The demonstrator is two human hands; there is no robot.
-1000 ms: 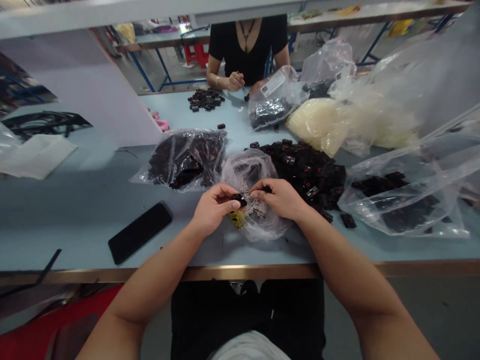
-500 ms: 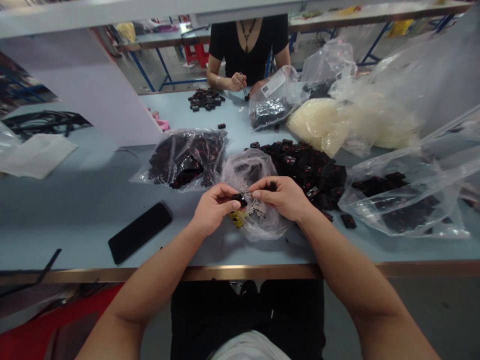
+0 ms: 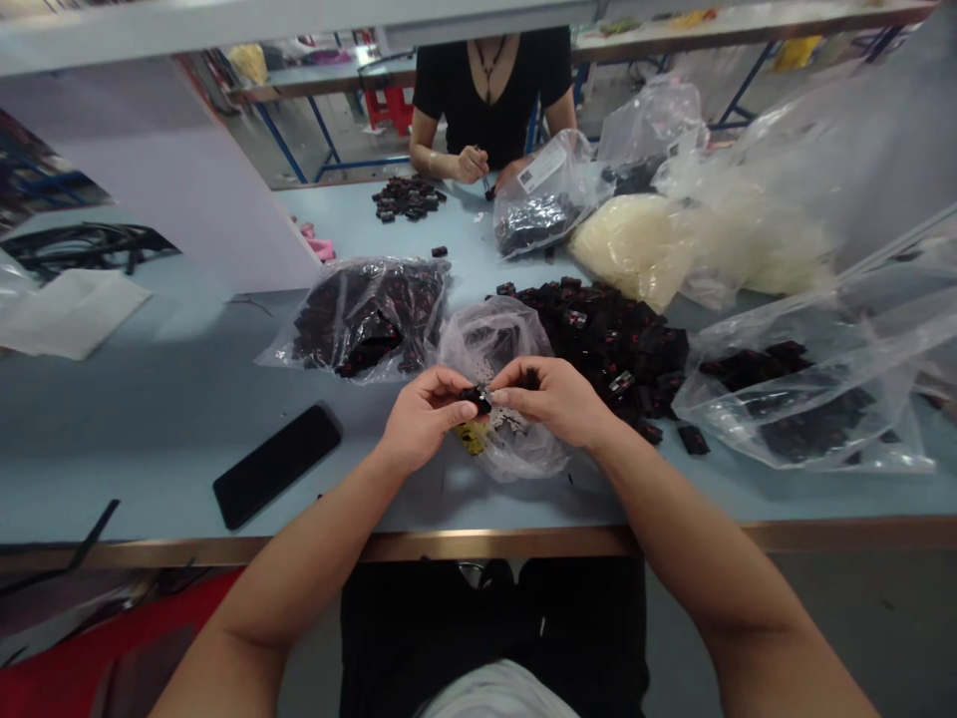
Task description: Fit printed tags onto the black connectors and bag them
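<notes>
Between thumb and fingers, my left hand [image 3: 423,417] grips a small black plastic part [image 3: 477,400]. My right hand [image 3: 553,397] is closed in a pinch right at that part's right end; what its fingertips hold is too small to make out. Something black [image 3: 532,379] shows by its curled fingers. Below both hands lies an open clear plastic bag [image 3: 523,459] with many tiny silvery pieces [image 3: 506,419] in it and a yellow patch [image 3: 472,437] on its left side. Just beyond my right hand spreads a heap of black plastic parts [image 3: 613,334].
A filled bag of black parts [image 3: 366,314] lies to the left, a phone [image 3: 278,466] nearer me. Another clear bag [image 3: 799,409] is at right, cream-coloured bags [image 3: 632,244] behind. Across the table [image 3: 171,419], a co-worker [image 3: 489,100] holds tweezers beside a small pile [image 3: 408,198].
My right hand has moved slightly left, bringing its fingertips against the black plastic part. My left hand stays nearly still, and the whole view has shifted a little.
</notes>
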